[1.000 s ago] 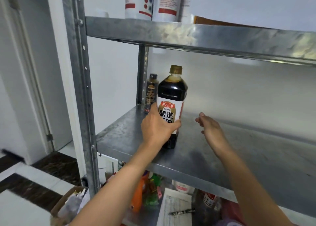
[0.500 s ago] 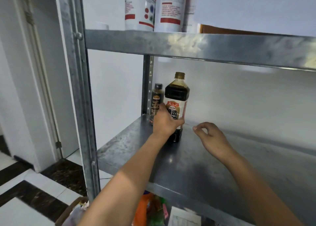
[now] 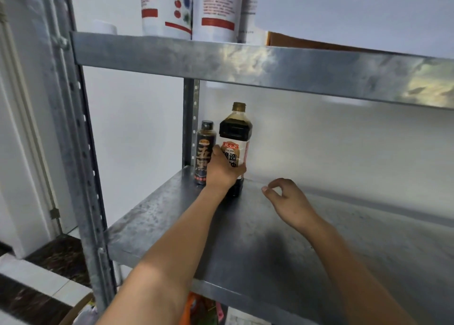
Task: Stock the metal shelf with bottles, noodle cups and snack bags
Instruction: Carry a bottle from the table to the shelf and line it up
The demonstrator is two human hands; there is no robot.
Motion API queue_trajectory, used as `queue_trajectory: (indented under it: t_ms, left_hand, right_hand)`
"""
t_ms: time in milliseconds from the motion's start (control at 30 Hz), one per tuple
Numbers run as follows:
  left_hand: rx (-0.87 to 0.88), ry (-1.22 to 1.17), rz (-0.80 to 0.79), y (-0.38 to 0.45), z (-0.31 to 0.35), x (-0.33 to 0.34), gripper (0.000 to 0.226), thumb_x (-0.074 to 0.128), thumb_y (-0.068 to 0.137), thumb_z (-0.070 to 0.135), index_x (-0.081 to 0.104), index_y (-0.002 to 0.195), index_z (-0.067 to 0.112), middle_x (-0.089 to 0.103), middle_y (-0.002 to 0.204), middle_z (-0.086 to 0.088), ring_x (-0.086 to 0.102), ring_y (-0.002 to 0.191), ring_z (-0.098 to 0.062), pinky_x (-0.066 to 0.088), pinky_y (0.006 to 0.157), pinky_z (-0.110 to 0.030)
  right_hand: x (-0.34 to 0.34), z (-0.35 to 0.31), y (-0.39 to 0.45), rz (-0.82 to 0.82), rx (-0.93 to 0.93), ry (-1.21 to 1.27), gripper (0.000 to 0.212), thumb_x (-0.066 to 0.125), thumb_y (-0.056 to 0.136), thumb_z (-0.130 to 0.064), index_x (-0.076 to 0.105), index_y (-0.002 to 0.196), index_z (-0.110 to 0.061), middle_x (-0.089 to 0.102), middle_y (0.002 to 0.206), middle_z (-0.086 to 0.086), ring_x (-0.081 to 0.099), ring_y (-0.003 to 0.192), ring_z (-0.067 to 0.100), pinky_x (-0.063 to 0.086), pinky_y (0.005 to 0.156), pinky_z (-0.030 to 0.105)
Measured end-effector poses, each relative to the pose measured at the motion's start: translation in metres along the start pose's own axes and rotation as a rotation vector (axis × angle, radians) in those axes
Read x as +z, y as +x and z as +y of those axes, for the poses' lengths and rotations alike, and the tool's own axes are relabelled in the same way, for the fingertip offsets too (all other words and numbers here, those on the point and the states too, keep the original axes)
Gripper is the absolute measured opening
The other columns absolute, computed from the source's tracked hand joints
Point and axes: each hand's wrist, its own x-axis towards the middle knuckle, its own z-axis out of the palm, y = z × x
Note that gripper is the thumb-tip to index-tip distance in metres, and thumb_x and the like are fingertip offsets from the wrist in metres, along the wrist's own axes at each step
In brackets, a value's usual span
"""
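Galvanized steel shelf (image 3: 282,238): left hand (image 3: 222,171) grips round dark bottle (image 3: 235,138).

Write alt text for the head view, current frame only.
A person's left hand grips a large dark sauce bottle standing at the back left of a metal shelf, beside a slimmer dark bottle. The right hand hovers loosely curled over the shelf, holding nothing. White containers stand on the shelf above.

Dark-brown bottle (image 3: 235,138) with white-and-red label, black bottle (image 3: 204,152) with orange lettering, mottled grey shelf (image 3: 270,238).
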Motion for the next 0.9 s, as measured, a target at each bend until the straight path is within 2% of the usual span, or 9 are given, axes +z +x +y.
queue_trajectory:
  t_ms: [167,300,367,467,600,767,900]
  left_hand:
    - [-0.01,0.003,-0.072,0.005,-0.002,-0.001,0.083,0.081,0.076,0.035,0.03,0.136,0.011,0.053,0.132,-0.007,0.055,0.121,-0.027,0.045,0.096,-0.037]
    - [-0.058,0.112,-0.189,0.0,-0.002,-0.008,0.101,0.074,0.083,0.038,0.007,0.152,0.008,0.041,0.147,-0.01,0.045,0.133,-0.032,0.038,0.108,-0.046]
    - [-0.027,0.18,-0.181,-0.013,-0.005,-0.012,0.099,0.068,0.088,0.038,0.001,0.154,0.007,0.033,0.152,-0.014,0.039,0.136,-0.034,0.034,0.113,-0.048]
    - [0.109,0.32,-0.169,-0.039,-0.005,-0.021,0.083,0.054,0.097,0.038,0.005,0.153,0.001,0.027,0.155,-0.019,0.03,0.142,-0.035,0.028,0.117,-0.046]
    - [0.374,0.41,-0.248,-0.075,0.002,-0.033,0.064,0.041,0.102,0.031,0.016,0.151,0.0,0.029,0.154,-0.022,0.03,0.141,-0.036,0.028,0.116,-0.045]
    - [0.643,0.493,-0.43,-0.116,0.008,-0.043,0.057,0.028,0.105,0.03,0.014,0.154,0.004,0.014,0.162,-0.015,0.008,0.15,-0.027,0.012,0.122,-0.043]
    - [0.794,0.425,-0.509,-0.165,0.007,-0.051,0.057,0.029,0.106,0.027,0.011,0.155,0.006,0.009,0.163,-0.011,0.006,0.151,-0.023,0.008,0.122,-0.039]
  right_hand:
    - [-0.002,0.006,-0.011,0.008,0.006,0.016,0.036,0.051,0.098,-0.046,0.056,0.124,-0.022,0.049,0.139,0.0,0.05,0.123,0.019,0.037,0.095,0.027]
    - [-0.004,0.011,-0.023,0.029,0.017,-0.009,0.041,0.052,0.098,-0.043,0.051,0.134,-0.022,0.047,0.145,0.0,0.051,0.125,0.022,0.04,0.106,0.034]
    - [-0.004,0.011,-0.03,0.043,0.004,-0.016,0.046,0.052,0.098,-0.043,0.047,0.139,-0.022,0.046,0.148,0.0,0.05,0.128,0.022,0.039,0.108,0.035]
    - [-0.004,0.009,-0.043,0.064,0.005,-0.011,0.051,0.051,0.098,-0.044,0.043,0.144,-0.024,0.043,0.151,-0.001,0.047,0.131,0.021,0.035,0.11,0.034]
    - [0.004,0.001,-0.069,0.118,0.046,-0.033,0.054,0.05,0.098,-0.045,0.04,0.147,-0.024,0.041,0.153,0.001,0.042,0.136,0.024,0.034,0.114,0.039]
    - [0.009,-0.01,-0.122,0.21,0.12,-0.094,0.056,0.052,0.098,-0.04,0.039,0.148,-0.019,0.042,0.152,0.006,0.043,0.135,0.026,0.035,0.113,0.04]
    - [0.016,-0.016,-0.183,0.324,0.217,-0.098,0.054,0.056,0.097,-0.034,0.043,0.145,-0.014,0.046,0.148,0.01,0.043,0.136,0.028,0.034,0.113,0.038]
